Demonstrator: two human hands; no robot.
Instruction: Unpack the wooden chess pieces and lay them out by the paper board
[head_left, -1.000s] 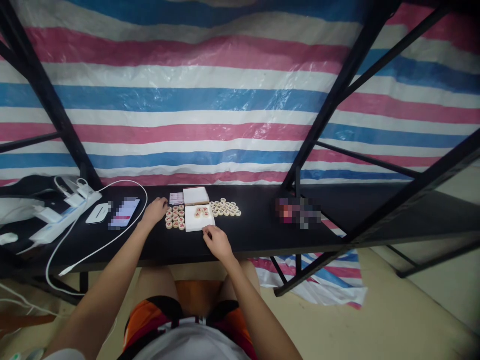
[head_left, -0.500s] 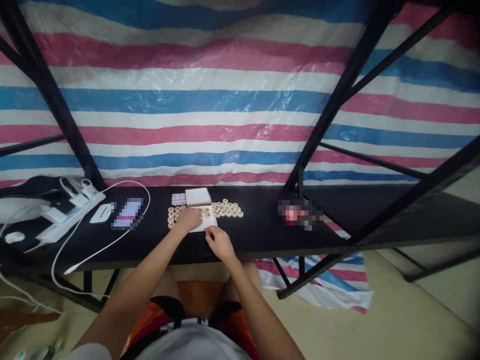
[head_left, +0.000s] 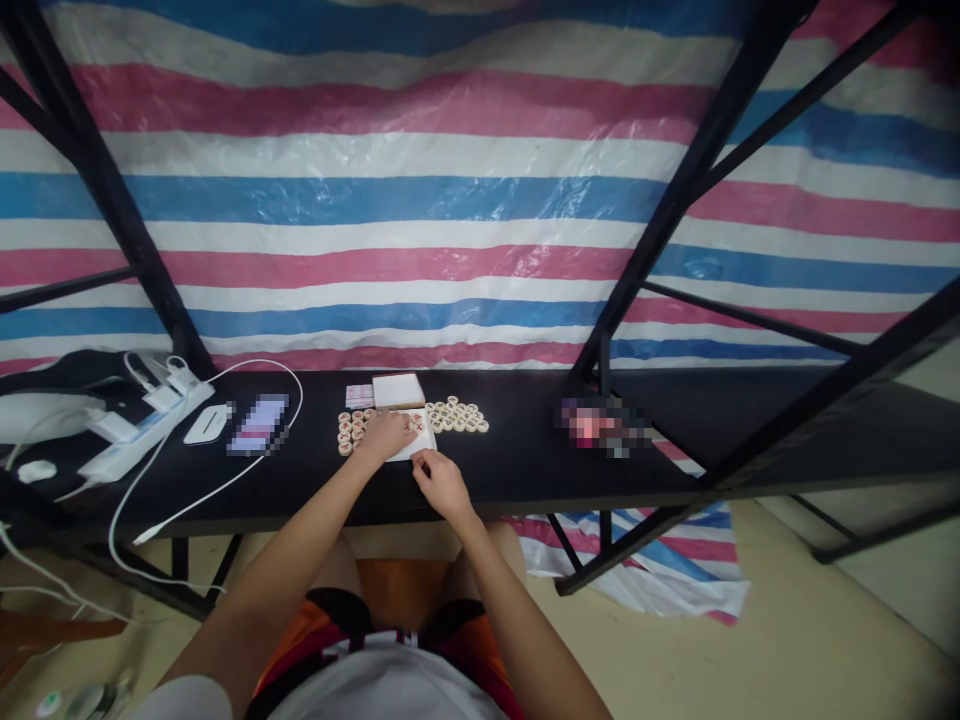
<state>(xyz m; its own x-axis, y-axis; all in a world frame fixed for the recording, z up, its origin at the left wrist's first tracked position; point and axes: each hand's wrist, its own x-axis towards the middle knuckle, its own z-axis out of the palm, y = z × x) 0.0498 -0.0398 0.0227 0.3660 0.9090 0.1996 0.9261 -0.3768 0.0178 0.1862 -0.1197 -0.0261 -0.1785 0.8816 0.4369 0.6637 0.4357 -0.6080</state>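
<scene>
My left hand (head_left: 388, 433) reaches over a shallow white box (head_left: 402, 451), its fingers bent down and closed at a round xiangqi piece (head_left: 412, 424) with a red mark. Beside those fingertips another red-marked xiangqi piece (head_left: 419, 426) lies in the box. The hand covers much of the box's left part. My right hand (head_left: 444, 482) is at the box's near right corner, thumb and fingers closed on its edge. Left of the box stand rows of red-marked pieces (head_left: 344, 434), partly behind my left hand. To the right lies a cluster of dark-marked pieces (head_left: 466, 418).
A box lid (head_left: 398, 390) lies behind the white box, with a printed paper (head_left: 359, 396) at its left. Further left are a blurred phone (head_left: 259, 422), a white cable and a power strip (head_left: 139, 440). A blurred object (head_left: 596, 425) sits on the right. Black metal posts frame the table.
My left hand has shifted slightly right over the box, staying low at the pieces. My right hand keeps its place at the corner. The whole view has moved a little.
</scene>
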